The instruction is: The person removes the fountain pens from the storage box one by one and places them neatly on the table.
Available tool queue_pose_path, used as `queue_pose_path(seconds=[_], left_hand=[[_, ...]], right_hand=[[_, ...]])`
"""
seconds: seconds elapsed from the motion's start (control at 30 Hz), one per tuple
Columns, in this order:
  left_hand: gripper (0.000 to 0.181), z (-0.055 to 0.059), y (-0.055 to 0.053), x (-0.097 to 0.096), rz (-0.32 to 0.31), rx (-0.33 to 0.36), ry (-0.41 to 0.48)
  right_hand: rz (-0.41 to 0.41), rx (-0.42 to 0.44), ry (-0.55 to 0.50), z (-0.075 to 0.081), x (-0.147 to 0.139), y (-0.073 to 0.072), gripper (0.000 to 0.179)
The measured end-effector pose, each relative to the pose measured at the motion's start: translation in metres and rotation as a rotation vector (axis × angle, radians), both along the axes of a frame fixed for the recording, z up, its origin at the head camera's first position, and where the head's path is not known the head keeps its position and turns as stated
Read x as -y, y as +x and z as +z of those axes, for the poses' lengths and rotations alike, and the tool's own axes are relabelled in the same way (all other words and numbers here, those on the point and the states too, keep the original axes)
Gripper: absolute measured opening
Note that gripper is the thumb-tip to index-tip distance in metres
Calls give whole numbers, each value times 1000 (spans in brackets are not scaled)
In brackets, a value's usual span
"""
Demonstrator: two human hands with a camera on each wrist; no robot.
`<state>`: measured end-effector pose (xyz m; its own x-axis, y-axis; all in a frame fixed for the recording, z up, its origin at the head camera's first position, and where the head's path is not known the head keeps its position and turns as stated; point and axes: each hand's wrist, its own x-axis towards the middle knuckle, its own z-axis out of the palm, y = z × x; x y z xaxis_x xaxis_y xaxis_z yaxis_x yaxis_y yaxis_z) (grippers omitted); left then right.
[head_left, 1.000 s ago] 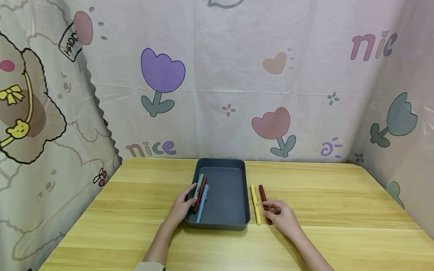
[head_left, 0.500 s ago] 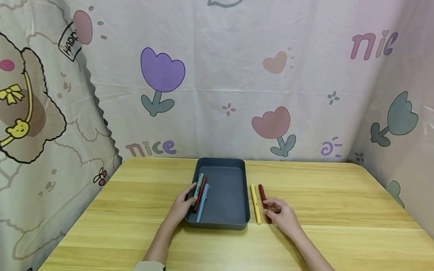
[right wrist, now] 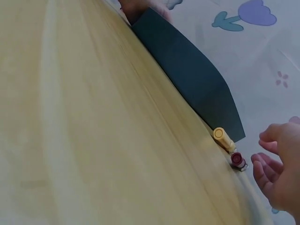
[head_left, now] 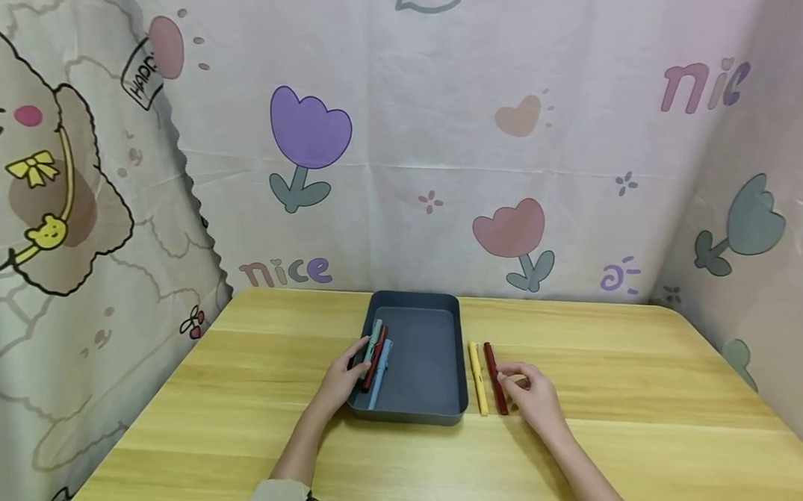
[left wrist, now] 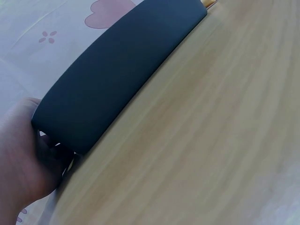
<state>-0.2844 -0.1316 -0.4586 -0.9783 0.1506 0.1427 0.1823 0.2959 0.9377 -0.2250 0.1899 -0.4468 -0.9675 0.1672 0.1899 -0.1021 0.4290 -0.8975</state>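
Note:
My left hand [head_left: 340, 376] grips the left wall of a dark grey tray [head_left: 432, 412], thumb and fingers over its rim. Inside, beside that hand, lie a green pen [head_left: 376, 332], a dark red pen [head_left: 376, 362] and a light blue pen [head_left: 381, 375]. To the tray's right, a yellow pen [head_left: 477, 378] and another dark red pen [head_left: 495, 381] lie side by side on the table. Just right of this red pen is my right hand [head_left: 536, 398], fingers loosely bent and holding nothing; the right wrist view shows a small gap between fingertips and pen [right wrist: 238, 160].
The light wooden table [head_left: 650, 389] extends on both sides of the tray. A printed white cloth [head_left: 383, 132] hangs behind its back edge and along both sides.
My right hand has let go of the dark red pen on the table and shifted slightly right of it. The left hand stays at the tray; the head view has turned slightly left.

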Motion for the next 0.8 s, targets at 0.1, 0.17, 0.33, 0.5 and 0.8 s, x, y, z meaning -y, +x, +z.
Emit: queue_pose_path(seconds=[0.1, 0.17, 0.33, 0.5, 0.8], left_hand=[[48, 1, 0, 0, -6, 2, 2], [48, 1, 0, 0, -9, -1, 6], [48, 2, 0, 1, -3, 4, 13], [49, 3, 1, 1, 8, 11, 2], [48, 2, 1, -2, 11, 16, 12]], right_hand=[[5, 13, -18, 5, 6, 0, 18], [21, 25, -54, 10, 12, 0, 17], [104, 21, -144, 25, 32, -1, 17], [198, 10, -165, 37, 53, -6, 18], [378, 2, -58, 44, 90, -23, 23]])
